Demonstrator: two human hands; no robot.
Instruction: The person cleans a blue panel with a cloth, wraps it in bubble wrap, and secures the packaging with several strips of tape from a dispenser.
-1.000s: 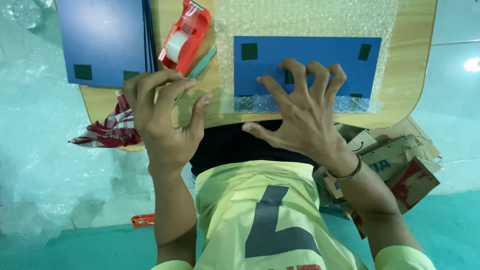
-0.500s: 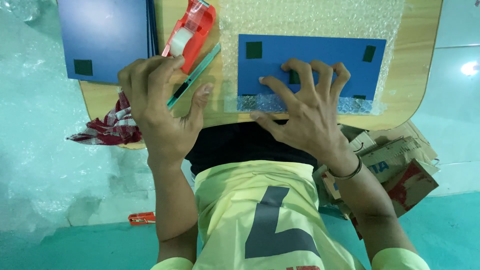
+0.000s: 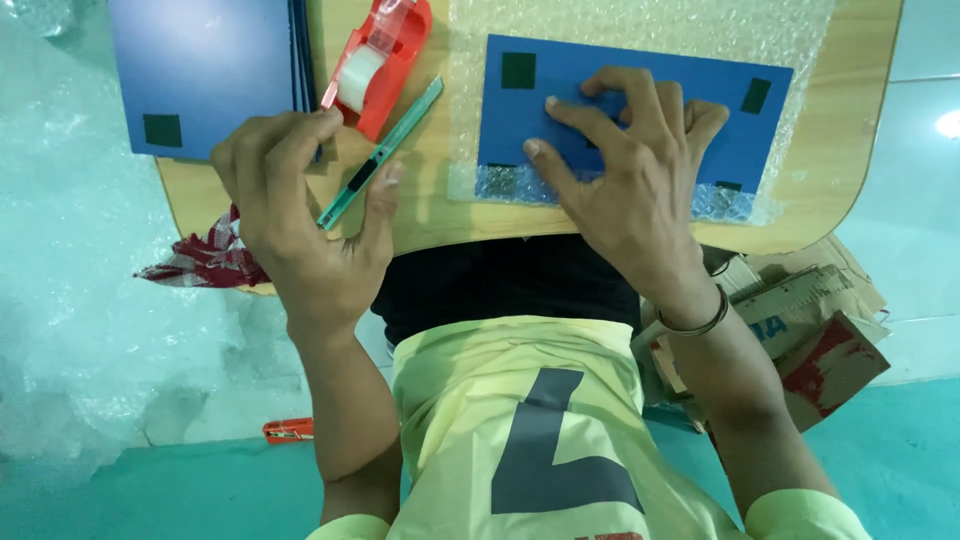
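1. On the wooden board [image 3: 830, 190] in front of you, your right hand [image 3: 630, 180] lies flat on a blue card [image 3: 560, 85], fingers spread and pressing down; it grips nothing.
2. The blue card rests on a sheet of bubble wrap [image 3: 640, 30], and the wrap sticks out under its near edge. Small dark green squares sit at the card's corners.
3. Your left hand [image 3: 290, 215] is at the near left part of the board, beside a green cutter [image 3: 385, 148]. The thumb touches the cutter near its middle, the other fingers are curled loosely above it, not closed around it.
4. The cutter lies slanted on the board, between your two hands, just beside a red tape dispenser [image 3: 385, 60].
5. A stack of blue cards [image 3: 205, 70] lies at the far left, touching your left fingers.
6. A red checked cloth [image 3: 205, 260] hangs at the left edge of the board, and torn cardboard boxes [image 3: 810, 320] lie on the floor near your right wrist.
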